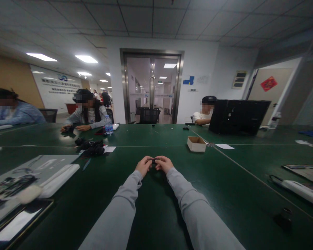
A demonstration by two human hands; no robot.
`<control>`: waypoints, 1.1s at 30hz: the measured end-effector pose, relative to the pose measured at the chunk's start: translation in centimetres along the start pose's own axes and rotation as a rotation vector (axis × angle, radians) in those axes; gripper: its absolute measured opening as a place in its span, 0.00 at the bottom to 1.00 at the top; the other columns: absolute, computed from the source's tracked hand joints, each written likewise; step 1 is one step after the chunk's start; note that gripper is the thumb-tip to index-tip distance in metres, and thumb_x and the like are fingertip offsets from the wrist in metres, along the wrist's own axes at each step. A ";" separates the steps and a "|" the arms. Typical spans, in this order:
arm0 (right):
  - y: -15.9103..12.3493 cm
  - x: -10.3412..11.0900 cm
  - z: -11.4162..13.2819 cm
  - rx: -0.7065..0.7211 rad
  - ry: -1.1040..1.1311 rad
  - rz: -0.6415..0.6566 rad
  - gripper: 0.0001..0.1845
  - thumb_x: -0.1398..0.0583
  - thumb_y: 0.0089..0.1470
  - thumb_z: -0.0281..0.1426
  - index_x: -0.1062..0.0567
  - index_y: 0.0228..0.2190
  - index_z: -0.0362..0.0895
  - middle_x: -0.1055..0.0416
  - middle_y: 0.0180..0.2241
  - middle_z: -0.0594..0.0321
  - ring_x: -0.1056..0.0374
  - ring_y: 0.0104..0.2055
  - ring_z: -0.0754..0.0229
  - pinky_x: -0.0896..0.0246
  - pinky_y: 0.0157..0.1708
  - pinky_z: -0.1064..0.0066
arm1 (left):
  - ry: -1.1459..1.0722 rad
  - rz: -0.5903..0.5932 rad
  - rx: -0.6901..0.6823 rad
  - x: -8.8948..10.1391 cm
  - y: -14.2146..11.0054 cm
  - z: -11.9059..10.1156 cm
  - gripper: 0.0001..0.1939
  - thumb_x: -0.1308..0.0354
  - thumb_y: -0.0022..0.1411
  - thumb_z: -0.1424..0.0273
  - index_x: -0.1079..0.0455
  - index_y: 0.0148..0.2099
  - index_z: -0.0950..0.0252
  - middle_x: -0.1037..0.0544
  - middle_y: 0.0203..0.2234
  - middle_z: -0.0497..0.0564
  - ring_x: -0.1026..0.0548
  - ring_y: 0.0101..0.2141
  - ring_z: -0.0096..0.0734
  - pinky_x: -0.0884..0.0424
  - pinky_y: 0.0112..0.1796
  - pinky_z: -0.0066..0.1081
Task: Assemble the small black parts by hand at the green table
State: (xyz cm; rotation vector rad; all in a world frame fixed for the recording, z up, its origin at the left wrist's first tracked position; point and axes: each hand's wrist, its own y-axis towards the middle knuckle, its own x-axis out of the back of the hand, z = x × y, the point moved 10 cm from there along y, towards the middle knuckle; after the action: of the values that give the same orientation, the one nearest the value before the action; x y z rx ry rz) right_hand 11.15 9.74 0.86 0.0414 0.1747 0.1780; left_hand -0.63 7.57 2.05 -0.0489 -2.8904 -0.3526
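Note:
My left hand (144, 165) and my right hand (163, 164) meet over the dark green table (156, 208), both arms stretched forward in grey sleeves. Fingers of both hands are pinched together on a small black object (153, 161) held between them; it is too small to name. The hands hover just above or rest on the table top, I cannot tell which.
A small open cardboard box (196, 143) sits ahead right, a pile of black parts (91, 147) ahead left. A laptop lid (237, 116) stands at the right. White keyboard (59, 175) and phone (18, 222) lie left. Other people sit at the far side.

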 end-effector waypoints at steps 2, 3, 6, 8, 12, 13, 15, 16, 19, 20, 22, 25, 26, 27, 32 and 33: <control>0.0 0.0 0.0 -0.003 0.004 0.000 0.09 0.39 0.38 0.24 0.31 0.27 0.40 0.34 0.14 0.69 0.37 0.14 0.69 0.39 0.13 0.79 | -0.009 0.013 -0.019 -0.1 0.0 -0.1 0.14 0.52 0.53 0.63 0.35 0.39 0.65 0.35 0.15 0.42 0.40 0.14 0.18 0.43 0.17 0.20; 0.0 0.0 0.0 -0.005 0.005 0.001 0.09 0.39 0.38 0.24 0.31 0.27 0.40 0.34 0.14 0.69 0.37 0.14 0.69 0.39 0.13 0.79 | -0.010 0.014 -0.029 -0.2 0.0 -0.2 0.14 0.53 0.54 0.63 0.35 0.39 0.66 0.36 0.14 0.42 0.41 0.14 0.18 0.44 0.17 0.20; -0.1 0.0 0.0 -0.015 0.002 0.001 0.09 0.40 0.39 0.23 0.31 0.28 0.39 0.33 0.16 0.68 0.37 0.14 0.69 0.39 0.13 0.79 | -0.007 0.007 -0.033 -0.1 0.0 -0.4 0.15 0.55 0.55 0.61 0.35 0.38 0.66 0.37 0.12 0.42 0.41 0.13 0.18 0.44 0.17 0.20; -0.1 0.0 0.0 -0.013 0.000 0.001 0.09 0.40 0.39 0.23 0.31 0.28 0.39 0.33 0.16 0.67 0.37 0.14 0.69 0.39 0.13 0.79 | -0.006 -0.010 -0.014 0.1 -0.1 -0.3 0.15 0.55 0.55 0.61 0.35 0.38 0.65 0.36 0.14 0.42 0.41 0.13 0.18 0.44 0.16 0.20; -0.1 -0.1 0.1 -0.002 0.003 0.008 0.09 0.39 0.39 0.24 0.31 0.28 0.39 0.33 0.15 0.68 0.37 0.14 0.69 0.39 0.13 0.79 | -0.017 -0.054 0.026 0.6 -0.1 0.0 0.11 0.53 0.53 0.68 0.35 0.39 0.63 0.33 0.21 0.43 0.38 0.15 0.17 0.43 0.16 0.20; -0.1 -0.1 0.1 -0.004 0.001 0.010 0.09 0.39 0.38 0.24 0.31 0.28 0.39 0.33 0.15 0.68 0.37 0.14 0.69 0.39 0.13 0.79 | -0.014 -0.062 0.024 0.6 -0.1 -0.1 0.11 0.53 0.52 0.69 0.35 0.39 0.63 0.33 0.21 0.43 0.38 0.15 0.17 0.43 0.16 0.20; -0.2 -0.2 0.1 -0.012 -0.005 0.010 0.09 0.39 0.38 0.24 0.31 0.27 0.39 0.33 0.15 0.68 0.37 0.14 0.69 0.39 0.13 0.79 | 0.002 -0.066 0.014 0.7 -0.2 -0.2 0.11 0.54 0.53 0.69 0.35 0.38 0.64 0.35 0.18 0.43 0.38 0.14 0.17 0.42 0.17 0.20; -0.3 -0.2 0.2 -0.017 -0.008 0.009 0.09 0.39 0.38 0.24 0.31 0.27 0.39 0.34 0.15 0.68 0.37 0.14 0.69 0.39 0.13 0.79 | 0.010 -0.063 0.009 0.6 -0.2 -0.3 0.11 0.55 0.54 0.67 0.35 0.38 0.64 0.36 0.16 0.42 0.39 0.14 0.17 0.43 0.17 0.20; -0.5 -0.2 0.3 -0.023 -0.003 0.005 0.08 0.39 0.39 0.23 0.31 0.27 0.39 0.34 0.14 0.69 0.37 0.14 0.69 0.39 0.13 0.80 | 0.009 -0.034 0.000 0.3 -0.3 -0.5 0.13 0.55 0.55 0.64 0.35 0.38 0.65 0.36 0.15 0.43 0.39 0.14 0.18 0.43 0.16 0.20; -0.5 -0.2 0.4 -0.022 0.001 0.004 0.08 0.39 0.39 0.23 0.31 0.27 0.39 0.34 0.14 0.69 0.37 0.14 0.69 0.39 0.13 0.80 | 0.001 -0.025 0.001 0.2 -0.3 -0.6 0.13 0.54 0.54 0.64 0.35 0.38 0.65 0.36 0.16 0.43 0.39 0.14 0.18 0.43 0.16 0.20; -0.5 -0.2 0.4 -0.022 0.005 0.004 0.08 0.39 0.39 0.23 0.31 0.27 0.39 0.33 0.15 0.69 0.37 0.13 0.70 0.39 0.13 0.80 | -0.012 -0.014 0.007 0.1 -0.3 -0.6 0.13 0.53 0.53 0.66 0.36 0.39 0.65 0.35 0.18 0.43 0.38 0.15 0.17 0.43 0.16 0.20; -0.5 -0.2 0.4 -0.018 0.004 0.002 0.08 0.40 0.39 0.23 0.31 0.28 0.39 0.33 0.16 0.68 0.37 0.14 0.69 0.39 0.13 0.80 | -0.012 -0.012 0.002 0.1 -0.2 -0.5 0.12 0.53 0.51 0.69 0.36 0.40 0.65 0.34 0.17 0.42 0.39 0.14 0.17 0.43 0.16 0.20; -0.5 -0.2 0.4 -0.017 0.002 0.000 0.08 0.40 0.39 0.23 0.31 0.28 0.38 0.33 0.16 0.68 0.37 0.14 0.69 0.39 0.13 0.79 | -0.012 -0.012 -0.002 0.1 -0.2 -0.5 0.12 0.53 0.52 0.69 0.36 0.39 0.65 0.35 0.16 0.42 0.39 0.14 0.17 0.44 0.16 0.20; -0.5 -0.2 0.5 -0.018 -0.001 -0.002 0.08 0.40 0.40 0.22 0.31 0.28 0.38 0.33 0.16 0.68 0.37 0.13 0.69 0.39 0.13 0.79 | -0.013 -0.011 -0.004 0.0 -0.2 -0.5 0.12 0.54 0.52 0.68 0.36 0.39 0.66 0.35 0.15 0.42 0.40 0.14 0.18 0.44 0.16 0.20; -0.7 -0.3 0.5 -0.028 0.003 -0.001 0.07 0.42 0.41 0.22 0.32 0.28 0.38 0.33 0.15 0.68 0.38 0.13 0.70 0.39 0.13 0.80 | -0.027 -0.006 -0.003 0.0 -0.2 -0.4 0.13 0.53 0.53 0.66 0.35 0.39 0.65 0.34 0.18 0.43 0.39 0.14 0.17 0.43 0.16 0.20; -0.6 -0.3 0.4 -0.028 0.006 0.001 0.07 0.42 0.41 0.22 0.32 0.28 0.38 0.33 0.15 0.68 0.38 0.13 0.70 0.39 0.13 0.80 | -0.025 -0.014 -0.001 0.1 -0.2 -0.4 0.12 0.52 0.53 0.67 0.35 0.39 0.65 0.33 0.19 0.43 0.38 0.14 0.17 0.42 0.16 0.20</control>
State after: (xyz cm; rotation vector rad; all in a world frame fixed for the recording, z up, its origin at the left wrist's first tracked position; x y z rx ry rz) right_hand 11.09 9.04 1.28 0.0129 0.1777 0.1813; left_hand -0.64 7.23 2.43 -0.0341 -2.9168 -0.3580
